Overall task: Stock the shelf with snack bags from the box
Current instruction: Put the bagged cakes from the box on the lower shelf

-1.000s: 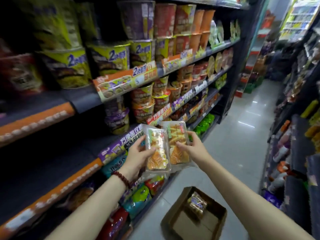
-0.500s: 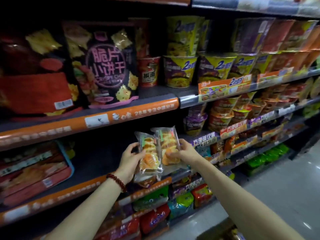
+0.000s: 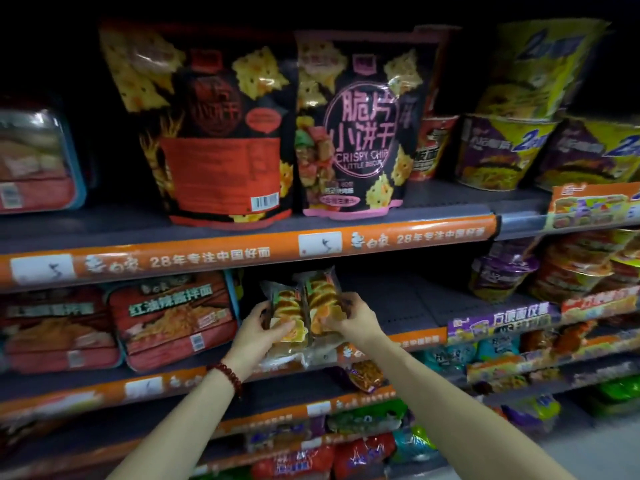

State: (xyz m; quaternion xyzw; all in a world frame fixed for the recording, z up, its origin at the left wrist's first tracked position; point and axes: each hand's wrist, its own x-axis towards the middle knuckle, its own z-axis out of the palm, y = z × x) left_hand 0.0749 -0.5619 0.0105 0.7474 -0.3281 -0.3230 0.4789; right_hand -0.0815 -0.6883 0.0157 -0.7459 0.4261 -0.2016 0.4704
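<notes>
Two clear snack bags (image 3: 304,313) stand side by side and upright at the front edge of the middle shelf (image 3: 398,306), in the gap between the red noodle trays (image 3: 169,320) and the purple cup noodles (image 3: 498,275). The left hand (image 3: 256,330) has its fingers curled around the left bag's outer edge. The right hand (image 3: 353,317) grips the right bag in the same way from the opposite side. The bags' lower ends overlap the orange price rail (image 3: 412,339); whether they rest on the shelf deck cannot be determined. The box is not in view.

Judged step: placement of the pair into the open space on this shelf.

Risks:
- The bags are thin and flexible. Released this close to the edge, they may tip forward and fall to the lower shelves.
- The clear film is likely slippery. One bag may slide against the other and leave the grip.
- Pushing back too far left may disturb the noodle trays.

Crispy chip bags (image 3: 349,133) stand on the shelf above.
</notes>
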